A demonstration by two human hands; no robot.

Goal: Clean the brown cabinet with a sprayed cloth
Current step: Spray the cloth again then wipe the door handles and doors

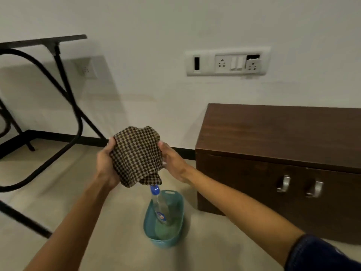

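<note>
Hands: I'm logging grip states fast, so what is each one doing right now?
Left hand: closed on the brown checked woven cloth.
Right hand: fingers on the same cloth's other side, holding it.

bottle label [161, 217]: a blue, red and white patch low on the clear bottle [159, 206] standing in the teal basket [148, 218]; it looks like a brand mark, but the letters are too blurred to read
bottle cap [155, 189]: plain blue, no lettering that can be made out
wall switch plate [227, 62]: white, with sockets and rocker switches; no markings legible
second wall socket [86, 69]: in shadow, no markings legible
brown cabinet [279, 153]: no text, number or sticker to be read on its top or front
checked cloth [136, 156]: woven pattern only, no tag or print readable
overall: nothing in view can be read as words or numbers
</note>
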